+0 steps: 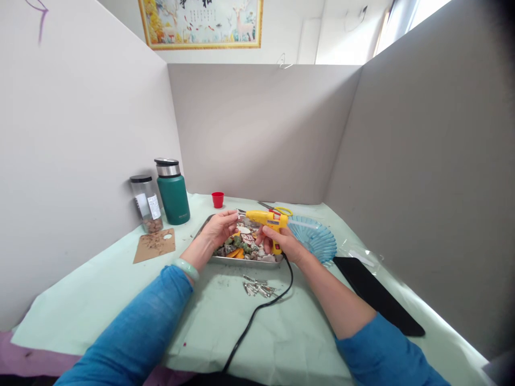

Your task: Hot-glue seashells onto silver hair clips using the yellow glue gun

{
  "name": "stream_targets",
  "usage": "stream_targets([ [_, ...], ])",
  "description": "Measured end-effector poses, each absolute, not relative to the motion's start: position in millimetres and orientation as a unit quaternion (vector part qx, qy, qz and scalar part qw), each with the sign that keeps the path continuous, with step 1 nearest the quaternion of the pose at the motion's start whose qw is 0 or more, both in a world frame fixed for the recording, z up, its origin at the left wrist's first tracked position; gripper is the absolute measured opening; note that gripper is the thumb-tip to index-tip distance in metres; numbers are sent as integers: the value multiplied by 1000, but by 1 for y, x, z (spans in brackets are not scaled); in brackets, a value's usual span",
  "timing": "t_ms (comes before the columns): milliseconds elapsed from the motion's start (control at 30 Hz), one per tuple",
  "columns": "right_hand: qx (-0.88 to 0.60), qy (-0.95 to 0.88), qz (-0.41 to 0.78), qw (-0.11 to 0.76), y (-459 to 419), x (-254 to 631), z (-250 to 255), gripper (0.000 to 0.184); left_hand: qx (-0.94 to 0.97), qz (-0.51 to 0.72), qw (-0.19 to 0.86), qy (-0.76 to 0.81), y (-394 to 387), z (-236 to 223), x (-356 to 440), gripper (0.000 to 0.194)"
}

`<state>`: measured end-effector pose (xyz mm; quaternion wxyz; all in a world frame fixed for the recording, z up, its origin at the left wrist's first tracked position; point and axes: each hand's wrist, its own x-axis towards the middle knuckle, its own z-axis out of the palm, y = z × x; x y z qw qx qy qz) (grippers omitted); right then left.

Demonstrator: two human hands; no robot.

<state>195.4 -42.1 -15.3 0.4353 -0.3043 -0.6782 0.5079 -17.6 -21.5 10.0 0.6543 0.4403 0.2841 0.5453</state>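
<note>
My right hand is wrapped round the handle of a yellow hot glue gun, whose nozzle points left. A clear glue stick sticks out of its back end. Close to the nozzle tip, the fingers of my left hand pinch a small whitish, silvery piece, too small to name surely. Both hands are over a metal tray filled with shells, stones and orange and green bits. In front of the tray lies a loose pile of small silver metal clips. A black cord runs from the gun toward me.
At left stand a green bottle and a clear jar, with a brown card before them. A red cup and scissors lie behind. Right are a blue dish and a black slab. Grey panels enclose the table.
</note>
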Motion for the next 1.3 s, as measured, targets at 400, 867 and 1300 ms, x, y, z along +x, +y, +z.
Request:
stream_targets([
  [400, -322, -689, 486, 432, -48, 191, -8, 42, 495, 606, 530, 328, -21, 7, -13, 29],
  [867, -328, -685, 490, 428, -54, 190, -3, 41, 520, 629, 463, 345, -19, 5, -13, 29],
  [1300, -325, -682, 492, 433, -51, 190, -4, 41, 526, 624, 461, 349, -16, 4, -13, 29],
])
